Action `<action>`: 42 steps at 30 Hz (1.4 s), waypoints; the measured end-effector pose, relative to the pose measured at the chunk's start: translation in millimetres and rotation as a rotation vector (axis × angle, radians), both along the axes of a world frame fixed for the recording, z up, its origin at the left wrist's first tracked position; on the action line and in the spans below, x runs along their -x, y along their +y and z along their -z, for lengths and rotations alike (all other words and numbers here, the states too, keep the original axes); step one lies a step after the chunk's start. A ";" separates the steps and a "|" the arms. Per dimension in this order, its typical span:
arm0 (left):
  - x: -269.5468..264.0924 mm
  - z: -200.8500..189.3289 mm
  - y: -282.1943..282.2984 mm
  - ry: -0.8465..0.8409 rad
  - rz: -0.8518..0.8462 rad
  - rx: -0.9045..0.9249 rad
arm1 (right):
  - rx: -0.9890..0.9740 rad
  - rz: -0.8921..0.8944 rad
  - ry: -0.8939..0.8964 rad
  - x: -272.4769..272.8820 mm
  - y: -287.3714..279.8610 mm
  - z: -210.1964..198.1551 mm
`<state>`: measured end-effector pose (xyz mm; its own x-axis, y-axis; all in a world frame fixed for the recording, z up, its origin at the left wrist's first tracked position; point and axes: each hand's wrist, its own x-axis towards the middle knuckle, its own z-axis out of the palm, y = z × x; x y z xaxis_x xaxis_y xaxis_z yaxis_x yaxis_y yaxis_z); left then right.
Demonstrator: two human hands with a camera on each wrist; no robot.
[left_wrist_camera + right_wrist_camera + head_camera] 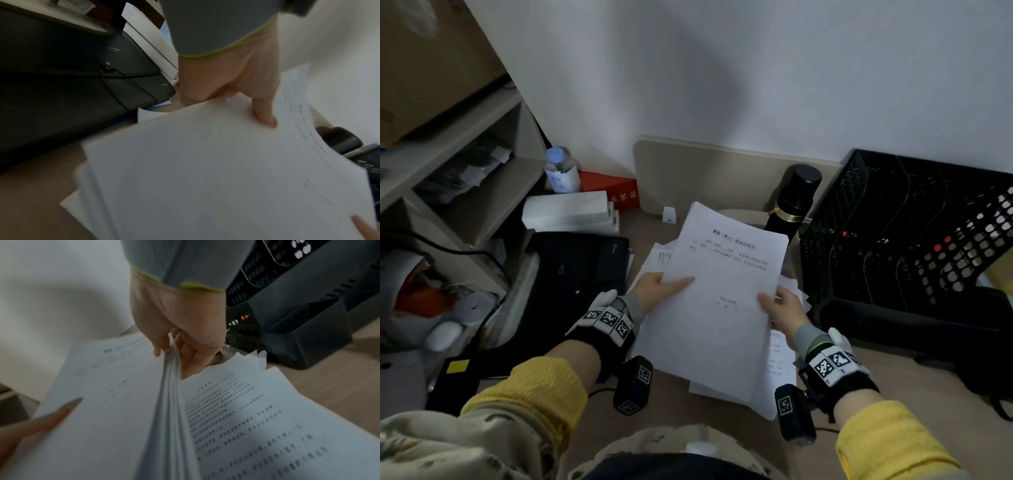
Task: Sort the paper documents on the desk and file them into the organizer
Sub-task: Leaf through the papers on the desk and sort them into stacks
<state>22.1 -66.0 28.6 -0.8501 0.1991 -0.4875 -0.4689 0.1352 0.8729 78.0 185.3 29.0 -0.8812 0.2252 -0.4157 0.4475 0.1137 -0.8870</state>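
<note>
While both hands lift a stack of papers (pixel 717 308) off the desk (pixel 893 394), the grip is two-sided, likely to keep loose sheets squared. Left hand (pixel 659 289) pinches the stack's left edge, thumb flat on the top sheet, fingers underneath; the left wrist view shows that thumb (pixel 265 112) pressing down on the page. Right hand (pixel 786 310) clamps the right edge, thumb on top, fingers curled under; the right wrist view shows the sheet edges (pixel 171 386) wedged between thumb and fingers. Stack sits between the hands, tilted up toward the head camera, probably so the printed heading can be read for sorting.

More loose sheets (pixel 780 356) lie on the desk under and just right of the right hand, not yet gathered. Black mesh organizer (pixel 914 240) stands right of the right hand, near it, slots open toward the person; I can't tell whether any paper is in it yet. Black bottle (pixel 796 202) stands beyond the stack, between the hands' line and the wall. Black printer (pixel 571 267) sits left of the left hand.

Judgement: sorting stage, filing not begun. Next move needs a rightward carry into a slot; loose sheets could fan out.
</note>
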 end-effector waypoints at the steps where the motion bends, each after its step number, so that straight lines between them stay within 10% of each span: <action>1: -1.3 0.9 -1.0 -0.032 0.027 -0.011 | -0.006 0.022 0.010 0.5 1.1 1.4; 19: -19.9 14.6 5.8 -0.104 0.062 -0.104 | 0.155 0.049 -0.035 1.8 -6.1 -0.3; 33: -11.1 53.8 -17.0 0.008 -0.018 0.316 | -0.337 0.017 -0.414 -11.0 45.2 64.2; 42: -7.7 69.4 -21.9 -0.021 -0.011 0.404 | -0.323 0.018 -0.535 -16.3 46.9 67.3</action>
<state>29.9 -87.9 -40.8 -0.8401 -0.0211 -0.5421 -0.4894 0.4606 0.7405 94.3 232.2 -38.3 -0.5648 0.4259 -0.7068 0.8245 0.3275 -0.4615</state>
